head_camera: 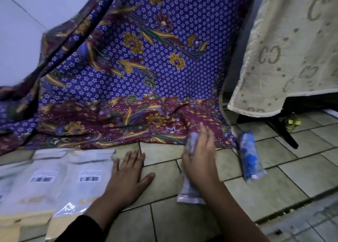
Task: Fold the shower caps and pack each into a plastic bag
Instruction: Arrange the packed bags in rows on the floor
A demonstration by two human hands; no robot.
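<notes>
Head view: our left hand (128, 174) lies flat on the tiled floor (274, 179), palm down, fingers straight and slightly spread, holding nothing. Our right hand (200, 159) lies over a packed shower cap (189, 190), a pale roll inside a clear plastic bag that runs along the twelve-to-six line beneath the palm. The fingers look fairly straight, but the hand is blurred and the thumb is hidden, so we cannot tell whether it grips the roll or only rests on it.

At three o'clock from the right hand, near it but apart, a second packed cap (251, 161), blue and white in its bag, lies on the tiles. At nine o'clock from the left hand, just beside the fingers, flat empty bags (87, 179) with barcode labels overlap in a row.

At twelve o'clock a purple flowered cloth (146, 62) hangs down onto the floor. At two o'clock hangs a beige towel (285, 49).
</notes>
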